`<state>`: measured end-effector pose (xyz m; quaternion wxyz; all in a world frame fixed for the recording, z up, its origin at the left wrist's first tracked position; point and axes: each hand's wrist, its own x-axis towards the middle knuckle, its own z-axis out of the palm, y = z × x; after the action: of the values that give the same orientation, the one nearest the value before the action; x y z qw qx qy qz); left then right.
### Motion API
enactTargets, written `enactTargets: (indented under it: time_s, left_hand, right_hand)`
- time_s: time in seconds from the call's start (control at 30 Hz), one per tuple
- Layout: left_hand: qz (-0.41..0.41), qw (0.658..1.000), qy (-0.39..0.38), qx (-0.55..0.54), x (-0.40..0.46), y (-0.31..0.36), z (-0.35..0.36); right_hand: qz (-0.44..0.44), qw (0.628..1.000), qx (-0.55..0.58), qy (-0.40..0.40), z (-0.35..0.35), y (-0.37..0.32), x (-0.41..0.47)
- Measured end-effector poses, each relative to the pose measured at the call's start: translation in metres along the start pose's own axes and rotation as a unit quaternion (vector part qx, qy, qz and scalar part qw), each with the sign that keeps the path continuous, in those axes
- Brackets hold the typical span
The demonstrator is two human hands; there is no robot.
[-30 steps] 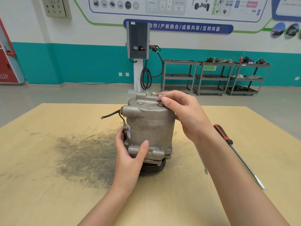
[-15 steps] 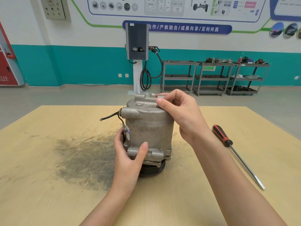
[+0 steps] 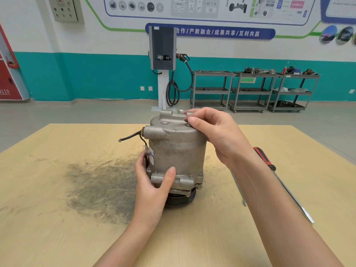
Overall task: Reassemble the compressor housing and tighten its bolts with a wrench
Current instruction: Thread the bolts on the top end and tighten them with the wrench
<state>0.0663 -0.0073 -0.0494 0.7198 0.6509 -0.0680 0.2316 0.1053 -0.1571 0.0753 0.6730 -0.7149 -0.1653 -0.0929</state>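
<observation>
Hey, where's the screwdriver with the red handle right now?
The screwdriver lies flat on the wooden table, on the right of the head view, just beyond the right forearm and right of the upright compressor.

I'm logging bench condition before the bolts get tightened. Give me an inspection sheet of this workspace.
Surface: wooden table with a dark smudged patch left of the work.
Job's things: compressor upright on its pulley end; bolt in the top face; thin metal tool, partly hidden by the right forearm, possibly the wrench.
Clutter: red-handled screwdriver to the right.
Grippers: left hand grips the lower housing; right hand has fingertips on the bolt.
Cables: cut black wire sticking out of the compressor's left side.
Surroundings: charging post, shelving carts along the wall.
</observation>
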Motion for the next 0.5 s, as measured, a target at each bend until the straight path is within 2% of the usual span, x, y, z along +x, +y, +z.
enactTargets:
  time_s: [0.33, 0.5]
  left_hand:
    - [0.008, 1.0, 0.003, 0.006, 0.0003, -0.0024, -0.0007]
    - [0.007, 1.0, 0.004, 0.008, 0.0002, -0.0015, -0.0006]
  right_hand:
    - [-0.009, 0.998, 0.014, 0.055, 0.0084, 0.0038, 0.0013]
    - [-0.028, 0.998, -0.031, 0.05, 0.0071, 0.0043, -0.0006]
